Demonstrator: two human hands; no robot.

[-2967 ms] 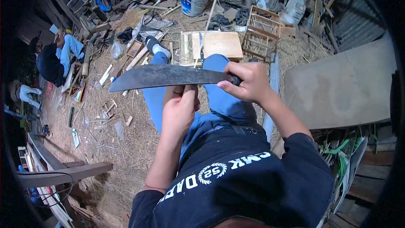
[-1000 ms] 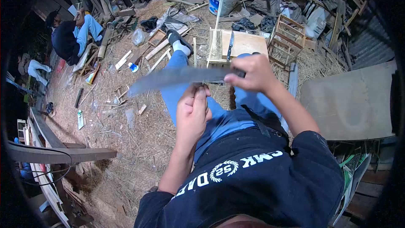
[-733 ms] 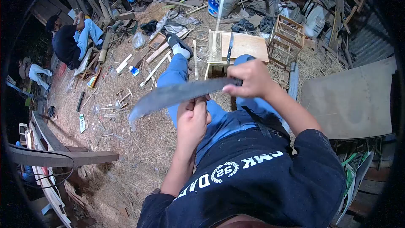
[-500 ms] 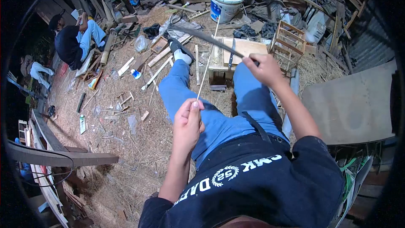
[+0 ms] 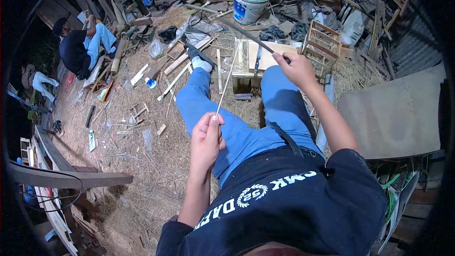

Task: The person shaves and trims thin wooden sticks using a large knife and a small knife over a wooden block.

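Note:
My left hand (image 5: 206,135) is closed around the lower end of a thin, pale wooden stick (image 5: 228,78), which slants up and away between my knees. Above my right thigh, my right hand (image 5: 296,70) grips the handle of a long, dark-bladed knife (image 5: 253,38). Its blade points to the upper left, and its far end is blurred. A second knife (image 5: 258,59) with a dark handle lies on a small wooden box (image 5: 246,73) between my legs, beside a flat board (image 5: 275,53).
A white and blue bucket (image 5: 251,7) stands beyond the box. To its right sits a small wooden rack (image 5: 322,40). A large panel (image 5: 391,114) leans at my right. Wood scraps and straw cover the floor (image 5: 142,161). Another person (image 5: 78,47) sits at the upper left.
The knife in my right hand has shifted slightly, its blade now more blurred. The stick's upper end is lower and further left. The seated person's hands have moved slightly.

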